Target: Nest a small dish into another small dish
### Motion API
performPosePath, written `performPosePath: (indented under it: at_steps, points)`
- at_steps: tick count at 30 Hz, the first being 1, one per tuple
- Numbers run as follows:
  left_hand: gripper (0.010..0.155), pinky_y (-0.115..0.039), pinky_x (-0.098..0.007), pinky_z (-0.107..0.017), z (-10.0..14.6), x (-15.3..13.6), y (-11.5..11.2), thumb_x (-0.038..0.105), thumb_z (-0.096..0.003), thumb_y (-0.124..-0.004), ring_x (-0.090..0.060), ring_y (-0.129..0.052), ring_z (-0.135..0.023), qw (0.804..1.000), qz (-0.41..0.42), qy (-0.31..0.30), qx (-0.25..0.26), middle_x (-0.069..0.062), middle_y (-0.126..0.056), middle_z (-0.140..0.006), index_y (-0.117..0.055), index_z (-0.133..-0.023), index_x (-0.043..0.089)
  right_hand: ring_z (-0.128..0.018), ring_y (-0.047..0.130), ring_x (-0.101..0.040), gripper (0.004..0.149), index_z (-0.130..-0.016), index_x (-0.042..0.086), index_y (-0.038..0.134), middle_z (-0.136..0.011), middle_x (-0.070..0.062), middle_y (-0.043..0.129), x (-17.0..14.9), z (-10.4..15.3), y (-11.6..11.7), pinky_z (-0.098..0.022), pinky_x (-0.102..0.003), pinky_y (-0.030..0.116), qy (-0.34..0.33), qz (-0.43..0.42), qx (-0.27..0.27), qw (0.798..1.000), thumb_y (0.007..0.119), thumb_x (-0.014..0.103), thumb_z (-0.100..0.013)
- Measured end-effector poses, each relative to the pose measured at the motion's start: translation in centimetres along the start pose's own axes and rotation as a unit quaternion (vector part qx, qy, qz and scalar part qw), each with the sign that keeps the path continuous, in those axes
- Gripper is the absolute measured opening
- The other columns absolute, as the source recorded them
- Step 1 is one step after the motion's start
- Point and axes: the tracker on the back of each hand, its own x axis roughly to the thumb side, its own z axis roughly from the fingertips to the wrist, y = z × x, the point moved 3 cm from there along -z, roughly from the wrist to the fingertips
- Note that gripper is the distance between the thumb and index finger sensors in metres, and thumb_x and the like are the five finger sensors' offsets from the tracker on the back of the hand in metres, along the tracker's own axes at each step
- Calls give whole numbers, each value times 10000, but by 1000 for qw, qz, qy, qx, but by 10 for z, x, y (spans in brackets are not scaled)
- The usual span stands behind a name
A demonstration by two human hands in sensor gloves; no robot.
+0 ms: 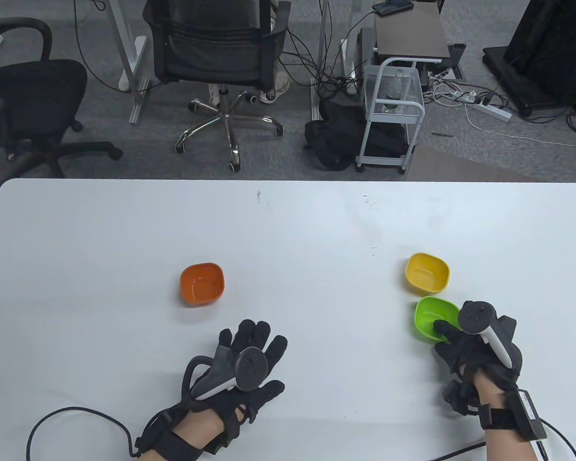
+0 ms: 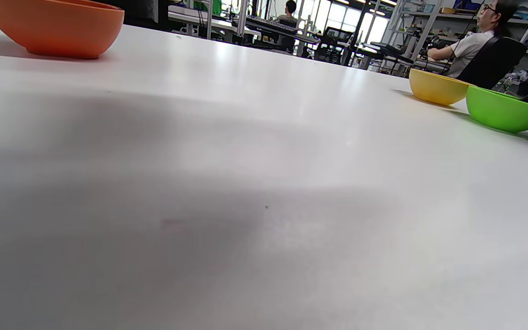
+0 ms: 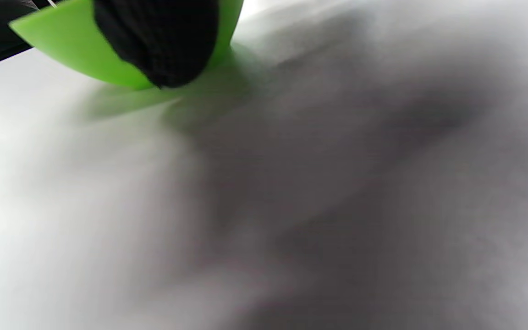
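Note:
Three small dishes stand on the white table (image 1: 288,225): an orange dish (image 1: 202,283) at centre left, a yellow dish (image 1: 427,272) at the right, and a green dish (image 1: 429,314) just in front of the yellow one. My right hand (image 1: 449,332) grips the green dish's near rim, with one finger inside the bowl. In the right wrist view a black fingertip (image 3: 158,41) presses on the outer wall of the green dish (image 3: 62,50). My left hand (image 1: 252,343) rests flat on the table with fingers spread, in front of the orange dish and holding nothing.
The left wrist view shows the orange dish (image 2: 53,27) at top left, with the yellow dish (image 2: 436,87) and green dish (image 2: 502,110) side by side at the far right. Office chairs, a cart and cables lie beyond the table's far edge.

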Motion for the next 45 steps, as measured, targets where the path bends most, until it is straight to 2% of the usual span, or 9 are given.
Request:
performPosePath:
  at_steps: [10, 23, 27, 32, 33, 36, 38, 42, 45]
  points:
    - [795, -64, -526, -769, 0, 1, 1, 763, -327, -565, -137, 68, -1080, 1000, 1, 0, 5, 185, 18, -1121, -31, -898, 619, -1044, -29, -289, 416, -767, 428, 799, -1089, 96, 124, 2, 3, -9, -689, -571, -116, -12, -14, -36, 999, 863, 319, -371]
    - [796, -63, -526, -769, 1, 1, 3, 760, -328, -567, -137, 68, -1079, 1000, 1, 0, 6, 185, 17, -1121, -31, -899, 618, -1058, 36, -299, 397, -755, 404, 805, -1099, 76, 184, 15, 23, -28, -694, -585, -84, -68, -32, -92, 993, 833, 320, -369]
    - [795, -63, -526, -769, 2, -1, 6, 760, -328, -567, -137, 68, -1079, 1000, 5, 1, 13, 185, 17, -1121, -32, -900, 618, -1053, 53, -327, 406, -772, 408, 790, -1101, 52, 188, 38, 45, -41, -686, -603, -61, -144, -56, -135, 979, 803, 355, -370]
    - [795, -63, -526, -769, 3, -2, 8, 759, -329, -567, -136, 69, -1079, 1000, 6, 1, 18, 184, 17, -1121, -32, -900, 618, -1057, 78, -337, 414, -782, 412, 778, -1106, 46, 212, 107, 75, -46, -688, -615, -42, -254, 3, -193, 948, 758, 391, -368]
    - [795, -64, -526, -768, 3, -2, 8, 759, -329, -567, -137, 68, -1079, 1000, 6, 0, 17, 185, 17, -1121, -32, -900, 617, -1055, 90, -342, 413, -782, 414, 775, -1106, 42, 218, 131, 81, -43, -685, -620, -30, -285, 12, -196, 938, 755, 397, -370]
    - [795, -63, -526, -768, 3, -2, 7, 759, -329, -567, -137, 68, -1079, 1000, 8, 0, 14, 184, 17, -1121, -32, -899, 618, -1055, 112, -348, 414, -782, 409, 777, -1106, 35, 241, 166, 86, -34, -687, -622, -16, -318, 13, -197, 927, 757, 396, -368]
    - [795, -64, -526, -768, 3, -2, 7, 760, -329, -566, -137, 69, -1079, 1000, 7, 0, 13, 185, 17, -1121, -31, -899, 618, -1053, 110, -346, 414, -780, 406, 777, -1104, 35, 241, 196, 85, -15, -684, -621, -19, -340, 33, -169, 924, 758, 395, -367]
    - [795, -65, -526, -768, 3, -3, 7, 758, -329, -568, -137, 68, -1079, 1000, 9, 2, 11, 185, 17, -1121, -31, -899, 618, -1042, 146, -370, 413, -777, 409, 780, -1102, 16, 262, 219, 83, 25, -674, -636, 21, -370, 94, -152, 912, 754, 409, -365]
    - [794, -66, -526, -769, 3, -3, 8, 757, -331, -567, -138, 67, -1079, 1000, 8, 3, 11, 185, 15, -1121, -33, -900, 617, -1042, 147, -368, 410, -777, 410, 783, -1102, 16, 259, 225, 81, 54, -671, -637, 16, -375, 141, -108, 910, 759, 408, -368]
